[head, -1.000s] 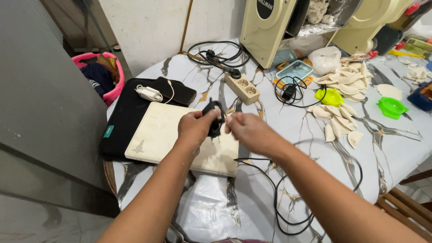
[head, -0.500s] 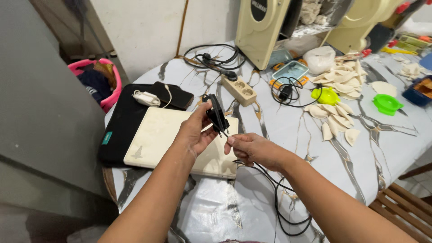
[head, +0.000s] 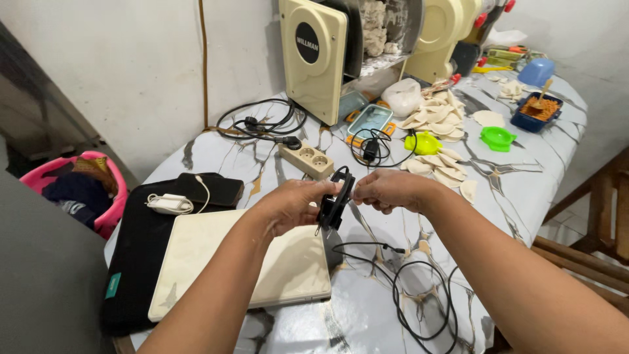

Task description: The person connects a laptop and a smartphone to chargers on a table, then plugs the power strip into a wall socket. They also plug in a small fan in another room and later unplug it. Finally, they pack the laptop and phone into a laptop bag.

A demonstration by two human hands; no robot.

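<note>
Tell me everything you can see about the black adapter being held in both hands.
The black adapter is a small dark block, plastic by its look, held tilted above the table's marbled cover. The left hand grips its lower body; the right hand pinches its upper end, where a loop of cord shows. A thin black cable lies in loose coils on the cover below it. Its front face is mostly hidden.
</note>
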